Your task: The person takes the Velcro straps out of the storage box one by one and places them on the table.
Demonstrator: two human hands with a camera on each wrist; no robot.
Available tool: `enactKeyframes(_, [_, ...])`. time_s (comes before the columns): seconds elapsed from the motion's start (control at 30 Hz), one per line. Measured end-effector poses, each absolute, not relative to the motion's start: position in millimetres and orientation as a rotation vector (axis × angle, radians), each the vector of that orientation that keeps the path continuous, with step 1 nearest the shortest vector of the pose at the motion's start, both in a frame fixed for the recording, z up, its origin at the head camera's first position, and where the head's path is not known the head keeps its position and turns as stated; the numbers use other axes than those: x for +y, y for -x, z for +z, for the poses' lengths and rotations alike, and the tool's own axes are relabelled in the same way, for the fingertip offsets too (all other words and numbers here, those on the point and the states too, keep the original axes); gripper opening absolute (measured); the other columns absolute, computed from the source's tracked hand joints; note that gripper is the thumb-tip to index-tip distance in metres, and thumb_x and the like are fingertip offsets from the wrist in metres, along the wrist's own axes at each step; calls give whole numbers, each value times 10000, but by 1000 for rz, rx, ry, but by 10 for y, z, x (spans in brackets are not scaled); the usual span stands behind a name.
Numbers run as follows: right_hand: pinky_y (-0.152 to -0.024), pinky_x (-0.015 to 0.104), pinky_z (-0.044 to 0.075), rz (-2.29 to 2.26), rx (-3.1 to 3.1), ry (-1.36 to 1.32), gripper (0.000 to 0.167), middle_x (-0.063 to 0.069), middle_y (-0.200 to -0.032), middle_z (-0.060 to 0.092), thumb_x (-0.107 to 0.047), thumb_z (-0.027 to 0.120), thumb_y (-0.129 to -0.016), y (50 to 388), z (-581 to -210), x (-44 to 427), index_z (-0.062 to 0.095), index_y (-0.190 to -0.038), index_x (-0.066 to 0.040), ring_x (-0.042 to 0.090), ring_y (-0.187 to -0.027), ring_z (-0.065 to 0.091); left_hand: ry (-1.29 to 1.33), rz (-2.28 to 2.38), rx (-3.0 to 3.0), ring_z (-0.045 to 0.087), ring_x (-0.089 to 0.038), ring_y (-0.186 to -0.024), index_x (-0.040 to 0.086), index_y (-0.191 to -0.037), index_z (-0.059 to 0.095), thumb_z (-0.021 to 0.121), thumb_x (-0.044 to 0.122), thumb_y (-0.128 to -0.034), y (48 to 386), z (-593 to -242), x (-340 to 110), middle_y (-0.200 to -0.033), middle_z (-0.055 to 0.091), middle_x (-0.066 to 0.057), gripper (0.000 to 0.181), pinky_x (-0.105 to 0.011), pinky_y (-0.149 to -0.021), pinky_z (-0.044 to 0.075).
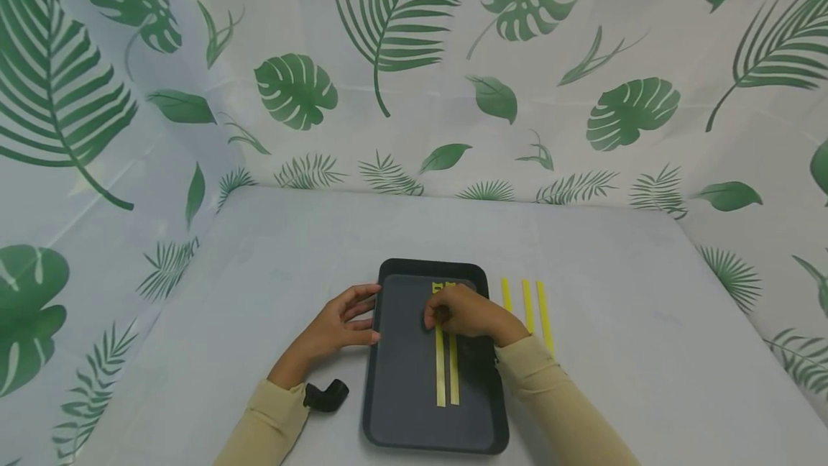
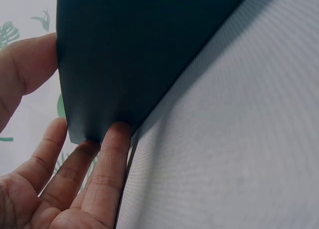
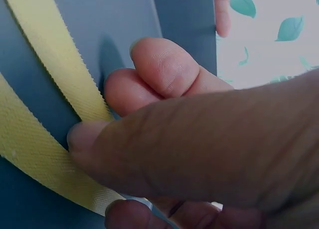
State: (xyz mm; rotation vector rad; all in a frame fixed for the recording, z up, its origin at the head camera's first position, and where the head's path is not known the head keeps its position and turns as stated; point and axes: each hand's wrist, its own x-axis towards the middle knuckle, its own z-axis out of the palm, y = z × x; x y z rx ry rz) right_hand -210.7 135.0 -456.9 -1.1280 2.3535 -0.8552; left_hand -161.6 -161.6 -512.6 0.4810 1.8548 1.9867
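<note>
A dark grey tray [image 1: 402,365] stands lengthwise in front of me, with two yellow ribbon strips [image 1: 440,376] lying side by side in it. Short yellow crosspieces show near their far ends. My left hand [image 1: 338,323] rests its spread fingertips against the tray's left side wall [image 2: 109,59]. Over the strips, my right hand [image 1: 467,312] has curled fingers, and its thumb and fingers pinch at one yellow ribbon [image 3: 45,154]. The other ribbon [image 3: 60,49] runs just past the thumb tip. The exact contact is partly hidden behind the thumb.
Several more yellow strips [image 1: 527,300] lie on the white table [image 1: 310,236] right of the tray, partly covered by my right forearm. A black object [image 1: 326,395] sits at the left wrist. Leaf-printed cloth [image 1: 414,128] surrounds the table.
</note>
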Motion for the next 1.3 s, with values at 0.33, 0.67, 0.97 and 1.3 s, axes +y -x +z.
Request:
enactKeyframes(0.33, [-760, 239, 591, -826, 2373, 1143, 340, -35, -882, 731, 258, 670, -876, 2083, -4572, 1354, 728, -853, -76, 82, -870, 712, -498, 1993, 1845, 349, -526, -1546, -102, -1618, 351, 860, 71, -927, 1618, -5130, -1606, -1684, 322, -326, 875, -373, -1163, 512])
enactKeyframes(0.67, [-696, 220, 541, -808, 2409, 1159, 372, -52, -819, 699, 273, 656, -836, 2078, -4580, 1362, 714, -807, -94, 22, -760, 606, -500, 2001, 1836, 348, -522, -1547, -100, -1617, 356, 857, 59, -922, 1625, -5140, -1602, -1683, 327, -322, 871, -352, -1154, 516])
enactKeyframes(0.97, [-673, 227, 539, -850, 2432, 1194, 364, -49, -810, 699, 265, 671, -813, 2069, -4552, 1374, 724, -802, -95, 24, -735, 576, -498, 1998, 1840, 350, -525, -1544, -98, -1616, 360, 850, 48, -922, 1619, -5137, -1602, -1683, 326, -324, 862, -334, -1145, 520])
enactKeyframes(1.3, [-888, 397, 558, -925, 2607, 1278, 227, -42, -949, 734, 90, 773, -943, 2033, -4430, 1397, 789, -923, -136, 173, -923, 628, -481, 2000, 1846, 366, -521, -1539, -97, -1615, 361, 845, 31, -916, 1614, -5134, -1609, -1684, 333, -323, 860, -334, -1136, 527])
